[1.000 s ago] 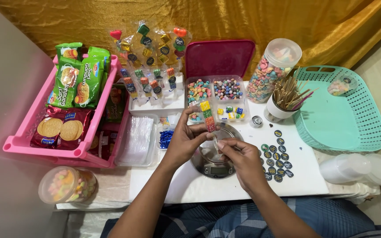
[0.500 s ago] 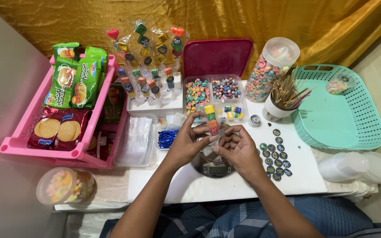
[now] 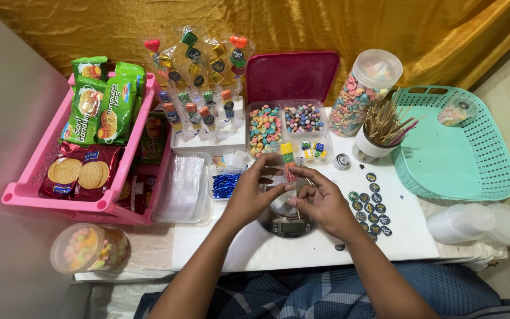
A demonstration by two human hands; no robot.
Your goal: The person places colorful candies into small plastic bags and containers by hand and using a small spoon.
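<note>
A seated person works over a white table [image 3: 396, 233] set against a gold curtain [image 3: 337, 29], both hands raised above a small digital kitchen scale [image 3: 287, 221]. The left hand [image 3: 254, 192] pinches the top of a skewer of coloured candy cubes [image 3: 288, 160] between thumb and fingers, holding it upright just above the scale. The right hand [image 3: 321, 201] closes its fingertips around the skewer's lower end, where what looks like clear wrapping gathers; the hands nearly touch.

Behind the skewer sits a clear divided tray of pastel candies [image 3: 287, 127], with a dark pink lid [image 3: 293, 75] propped beyond it. A white stand [image 3: 208, 139] to the left carries finished, wrapped candy skewers [image 3: 199, 71]. A tall clear jar of ring-shaped sweets [image 3: 364, 91] stands beside a white cup of wooden sticks [image 3: 379, 133]. Round dark stickers [image 3: 370, 207] lie in rows just right of the right hand. A teal plastic basket [image 3: 461, 153] occupies the table's right side, and a pink basket [image 3: 78, 189] holding biscuit packets [image 3: 98, 109] fills the left. A small box of blue twist ties [image 3: 226, 184] rests near the left hand.
</note>
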